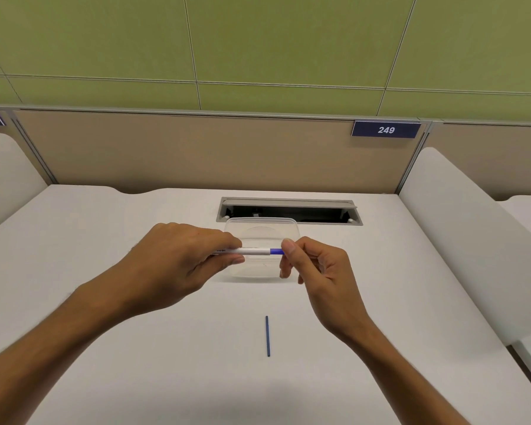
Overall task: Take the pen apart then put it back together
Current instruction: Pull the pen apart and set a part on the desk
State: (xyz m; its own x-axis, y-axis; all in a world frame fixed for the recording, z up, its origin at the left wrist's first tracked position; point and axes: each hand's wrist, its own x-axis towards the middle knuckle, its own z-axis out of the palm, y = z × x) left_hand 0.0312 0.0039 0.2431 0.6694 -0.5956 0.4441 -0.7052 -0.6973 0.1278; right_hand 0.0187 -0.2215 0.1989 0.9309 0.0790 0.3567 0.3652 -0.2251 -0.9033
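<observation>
Presumably the blue end piece (277, 251) is being worked at the white pen barrel (252, 251), mid-frame, so the left hand (178, 256), fingers wrapped round it, should hold steady while the right hand (313, 265) pinches and twists squarely, the blue ink tube (267, 336) lying lower centre.

Bare forearms, no sleeves, ringless hands (181, 256)
</observation>
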